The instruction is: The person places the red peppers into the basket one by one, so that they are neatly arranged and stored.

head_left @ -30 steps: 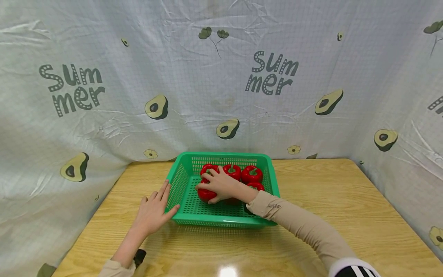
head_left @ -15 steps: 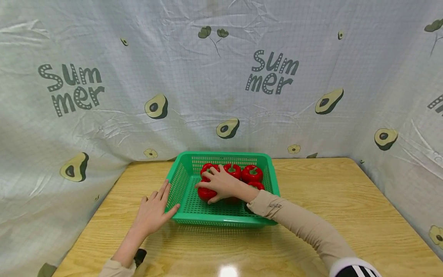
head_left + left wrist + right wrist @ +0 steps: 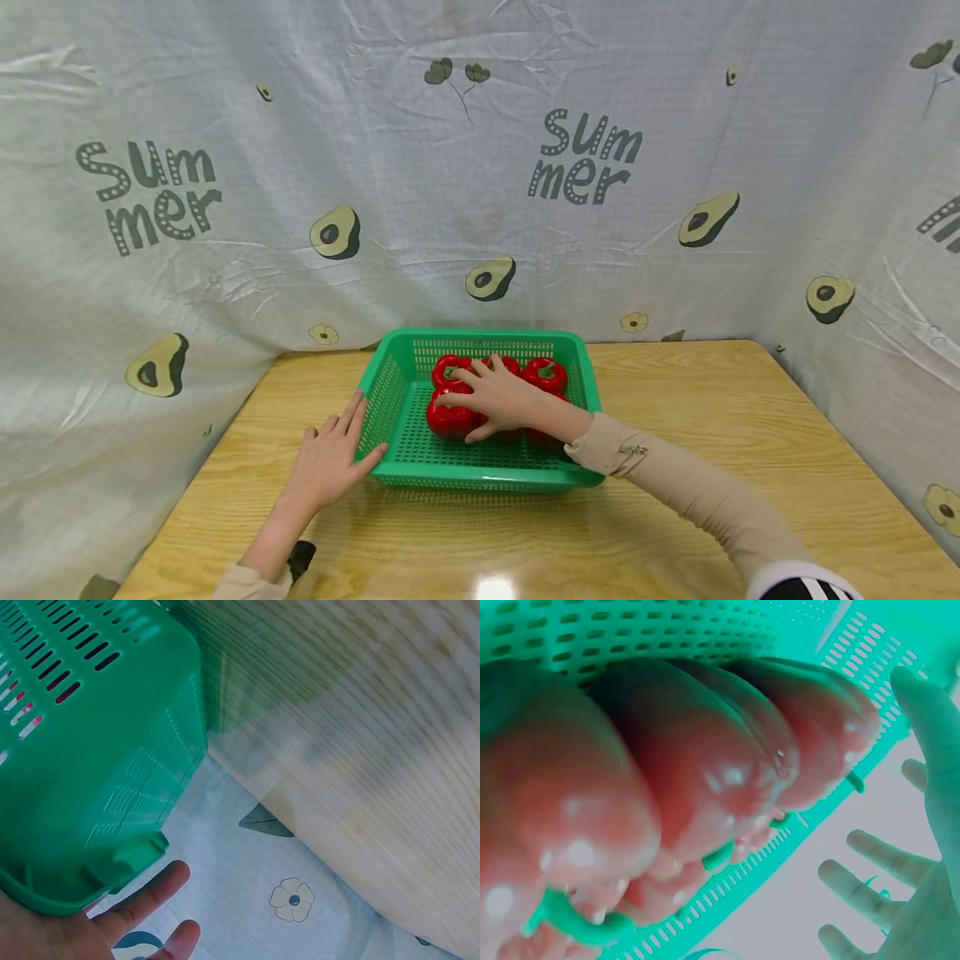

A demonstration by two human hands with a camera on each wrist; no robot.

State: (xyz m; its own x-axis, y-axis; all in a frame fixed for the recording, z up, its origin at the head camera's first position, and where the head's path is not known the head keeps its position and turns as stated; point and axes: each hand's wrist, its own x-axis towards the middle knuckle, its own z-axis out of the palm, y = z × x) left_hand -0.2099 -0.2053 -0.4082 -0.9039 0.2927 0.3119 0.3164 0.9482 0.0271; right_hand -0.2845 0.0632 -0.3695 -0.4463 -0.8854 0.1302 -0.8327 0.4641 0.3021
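Note:
Several glossy red bell peppers stand in a green plastic basket (image 3: 487, 473), one at the front left (image 3: 448, 419) and one at the back right (image 3: 544, 375). My left hand (image 3: 330, 458) rests on the basket's left rim with straight fingers; its fingers (image 3: 150, 896) show past the rim in the left wrist view. Above the peppers, my right hand (image 3: 506, 404) is spread out, partly covering the middle ones. In the right wrist view its fingers (image 3: 870, 892) stand apart from the row of peppers (image 3: 705, 772), holding none.
The basket stands on a pale wooden table (image 3: 420, 542) near its back edge. A white cloth (image 3: 405, 167) printed with avocados and lettering hangs behind and at both sides. The basket's left part shows its bare perforated floor (image 3: 408, 446).
My right hand has moved off the front left pepper and slightly to the right, uncovering more of it. The left hand and the basket stay put.

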